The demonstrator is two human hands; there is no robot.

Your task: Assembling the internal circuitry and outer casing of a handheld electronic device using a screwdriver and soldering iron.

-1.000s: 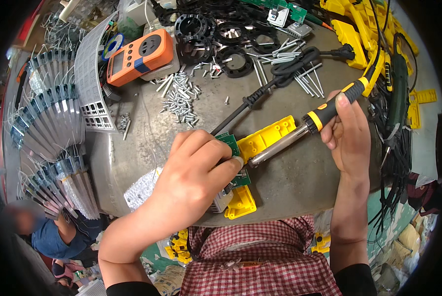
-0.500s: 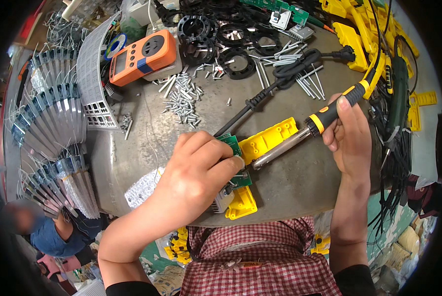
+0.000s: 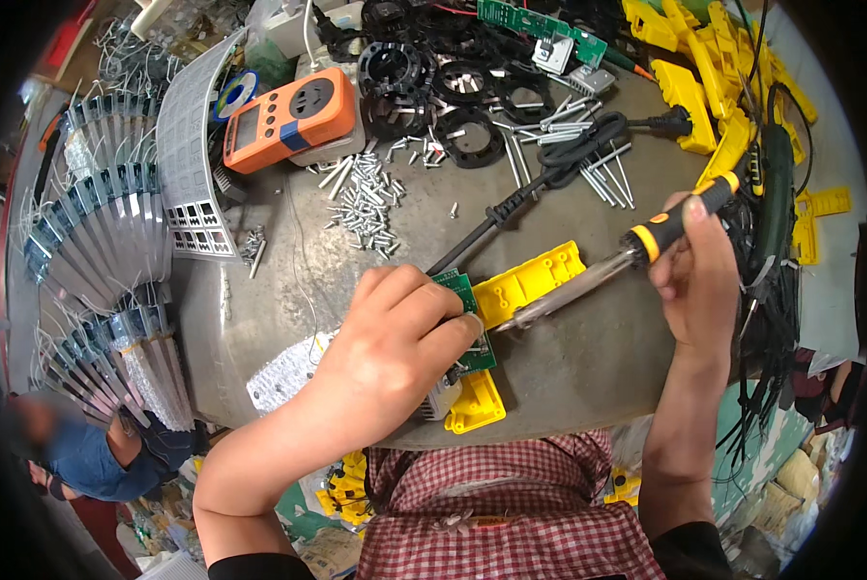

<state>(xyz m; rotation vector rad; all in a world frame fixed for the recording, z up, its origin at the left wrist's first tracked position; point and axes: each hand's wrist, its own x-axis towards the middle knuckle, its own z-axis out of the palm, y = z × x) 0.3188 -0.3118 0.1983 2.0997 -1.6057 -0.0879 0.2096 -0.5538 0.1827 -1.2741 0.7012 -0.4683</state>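
My left hand (image 3: 387,353) is closed over a green circuit board (image 3: 459,286), thumb and fingers pinching its upper side and hiding much of it. A finned metal heat sink (image 3: 440,399) shows below the fingers. The board lies over an open yellow plastic housing (image 3: 528,283), whose ends stick out on both sides. A thick black power cord (image 3: 491,220) runs away from the board. My right hand (image 3: 696,275) grips the black-and-yellow handle of a soldering iron (image 3: 651,241). Its metal barrel is blurred and slants down left, the tip just right of the board.
An orange meter (image 3: 293,116), a heap of screws (image 3: 367,203), black plastic rings (image 3: 470,137) and metal rods (image 3: 607,174) lie beyond my hands. Yellow housings (image 3: 685,101) pile up at far right. Bundled clear strips (image 3: 95,227) fill the left side. Another person (image 3: 95,449) sits lower left.
The soldering iron has tilted, and my right hand has shifted slightly right and down. My left hand keeps its grip on the board. The whole view has shifted a little.
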